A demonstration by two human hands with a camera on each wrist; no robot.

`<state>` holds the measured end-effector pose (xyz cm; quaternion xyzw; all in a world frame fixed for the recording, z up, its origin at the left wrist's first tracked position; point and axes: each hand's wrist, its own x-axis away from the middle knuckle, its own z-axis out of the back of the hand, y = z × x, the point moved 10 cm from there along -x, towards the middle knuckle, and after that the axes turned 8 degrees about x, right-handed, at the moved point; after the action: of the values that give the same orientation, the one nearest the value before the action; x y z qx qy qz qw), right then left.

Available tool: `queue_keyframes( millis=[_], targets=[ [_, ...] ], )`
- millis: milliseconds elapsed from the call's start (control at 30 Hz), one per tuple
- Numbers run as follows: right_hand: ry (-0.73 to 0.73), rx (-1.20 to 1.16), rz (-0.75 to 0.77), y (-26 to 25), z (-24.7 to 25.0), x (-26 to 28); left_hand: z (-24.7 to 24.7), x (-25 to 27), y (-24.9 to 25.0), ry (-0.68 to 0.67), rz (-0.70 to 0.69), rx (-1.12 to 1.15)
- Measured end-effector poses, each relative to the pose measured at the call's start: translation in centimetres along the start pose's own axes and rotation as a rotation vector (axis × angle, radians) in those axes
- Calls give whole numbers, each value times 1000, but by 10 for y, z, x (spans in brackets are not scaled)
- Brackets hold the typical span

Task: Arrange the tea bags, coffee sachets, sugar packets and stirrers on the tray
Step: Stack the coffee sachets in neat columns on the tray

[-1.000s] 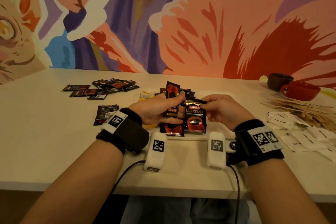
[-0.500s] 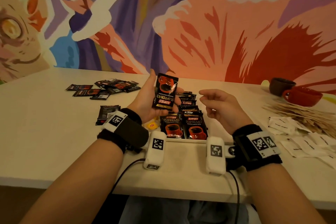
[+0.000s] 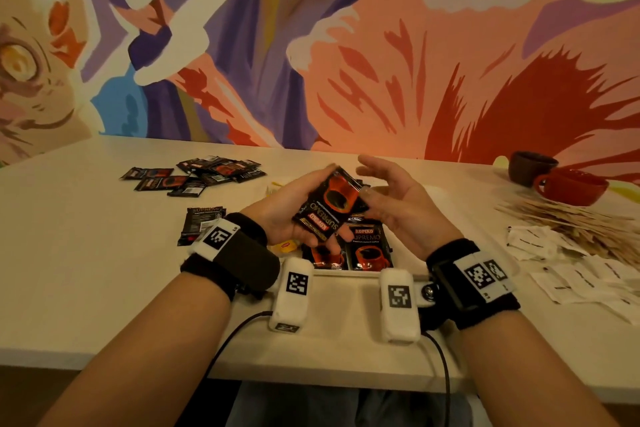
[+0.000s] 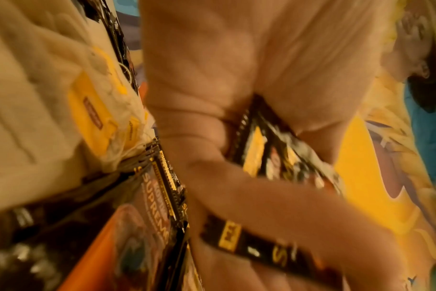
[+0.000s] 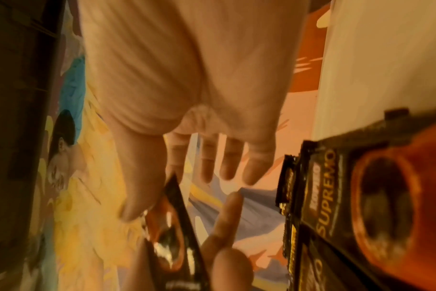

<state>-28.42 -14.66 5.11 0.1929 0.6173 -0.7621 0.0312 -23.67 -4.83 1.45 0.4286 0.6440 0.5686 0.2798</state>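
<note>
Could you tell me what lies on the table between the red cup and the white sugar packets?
The pile of wooden stirrers lies between the red cup and the sugar packets; the head view shows it.

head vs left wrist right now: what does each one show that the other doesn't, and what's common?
Head only: the right hand open beside the held sachet, the loose coffee sachets far left on the table, the stirrers, the sugar packets and two cups.

Left wrist only: close-up of the tea bags with yellow tags lying next to the sachet rows, mostly hidden behind the hand in the head view.

Both: the left hand gripping one coffee sachet above the sachets in the tray.
</note>
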Motion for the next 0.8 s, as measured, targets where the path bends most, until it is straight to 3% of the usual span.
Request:
queue_keyframes(
  millis=[100,233,333,433,533,700,800],
  targets=[
    [54,69,43,-6,-2,-6,0,-1,-1,27,-3,-15],
    [168,19,17,-3,16,-9,21,-5,22,169,-224,190],
    [90,45,-41,3,12,-5,39,-2,33,308,-361,175],
    [-33,51,-107,10,-5,-1,39,-1,37,322,-410,100],
    [-9,65,-148,16,-4,-2,26,-6,29,220,-321,102],
    [174,135,-230,23,36,3,-7,-7,-4,-36,37,129],
    [146,206,-315,36,44,7,-11,-8,-15,-104,137,169]
  ],
)
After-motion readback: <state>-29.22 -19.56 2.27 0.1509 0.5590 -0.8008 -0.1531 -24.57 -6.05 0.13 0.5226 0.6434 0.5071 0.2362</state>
